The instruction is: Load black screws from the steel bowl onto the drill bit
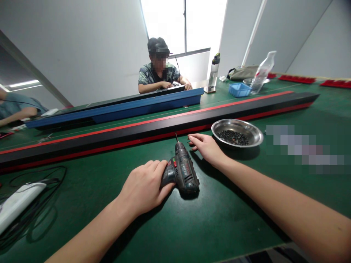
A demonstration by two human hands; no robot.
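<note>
My left hand [146, 186] is wrapped round the handle of a dark cordless drill [185, 171], which lies on its side over the green table with its bit pointing away from me. To the right of the bit is my right hand [205, 146], its thumb and fingers pinched together. Something small and dark may be at the fingertips, too small to name. Close beside that hand stands a round metal bowl [255, 140] of small black pieces that look like screws [233, 137]. A long black bar with red edges [153, 128] runs across the table just beyond the drill bit.
A white power strip [20, 204] with tangled black cables lies at left. Behind the bar are a long blue bar [148, 106], a blue tray [239, 90], a drink bottle [214, 73] and a clear plastic bottle [261, 75]. A person [159, 69] works across the table; another's arm [19, 113] shows at left.
</note>
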